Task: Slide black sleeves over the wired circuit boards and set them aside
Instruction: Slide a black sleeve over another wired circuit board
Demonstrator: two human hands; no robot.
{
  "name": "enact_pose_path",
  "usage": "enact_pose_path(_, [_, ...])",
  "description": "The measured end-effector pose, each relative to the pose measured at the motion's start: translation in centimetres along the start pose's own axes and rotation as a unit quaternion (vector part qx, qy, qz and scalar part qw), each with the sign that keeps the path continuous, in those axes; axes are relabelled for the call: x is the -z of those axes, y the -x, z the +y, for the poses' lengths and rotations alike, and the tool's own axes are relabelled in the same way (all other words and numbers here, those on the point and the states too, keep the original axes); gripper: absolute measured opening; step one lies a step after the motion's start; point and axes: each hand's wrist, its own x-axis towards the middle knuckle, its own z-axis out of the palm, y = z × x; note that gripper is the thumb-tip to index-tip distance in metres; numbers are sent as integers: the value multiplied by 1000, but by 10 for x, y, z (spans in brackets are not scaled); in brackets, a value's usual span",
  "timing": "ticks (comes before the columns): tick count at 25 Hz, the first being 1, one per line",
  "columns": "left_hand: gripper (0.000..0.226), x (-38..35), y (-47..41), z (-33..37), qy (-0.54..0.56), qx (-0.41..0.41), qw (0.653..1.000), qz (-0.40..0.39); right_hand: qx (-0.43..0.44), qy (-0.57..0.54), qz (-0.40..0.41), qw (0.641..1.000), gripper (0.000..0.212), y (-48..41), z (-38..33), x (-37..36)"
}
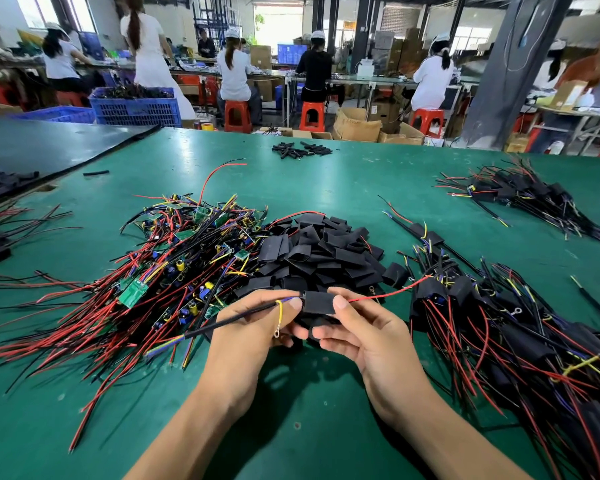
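Note:
Between my two hands sits a black sleeve that covers a circuit board; the board itself is hidden inside. My left hand pinches the sleeve's left end, where a black cable and a yellow ring-terminal wire come out. My right hand pinches the sleeve's right end, where a red wire leaves toward the right. Beyond my hands lie a pile of loose black sleeves and a heap of bare wired boards.
Sleeved assemblies lie heaped at my right and far right on the green table. Small black tubes lie near the far edge. A black mat covers the left corner. People sit at benches behind.

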Motion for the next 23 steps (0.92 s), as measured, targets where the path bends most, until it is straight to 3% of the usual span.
enact_pose_path(5, [9,3,-5,2,61,66,996,15,2,13,14,1000,20,-1,1,3])
enact_pose_path(8, [8,4,-4,2,47,68,997,5,0,26,15,1000,7,-2,0,3])
enact_pose_path(12, [16,4,-3,2,18,63,998,9,-15,24,9,1000,21,-1,-3,2])
enact_pose_path(14, [16,4,-3,3,15,67,998,14,-51,4,-11,999,32,0,-4,-1])
enact_pose_path(20, [23,5,-5,5,43,111,993,-9,-199,-23,-110,974,28,5,-12,-3])
enact_pose_path(23, [22,6,-5,6,55,114,992,-11,-208,-96,-83,970,24,3,-16,-4])
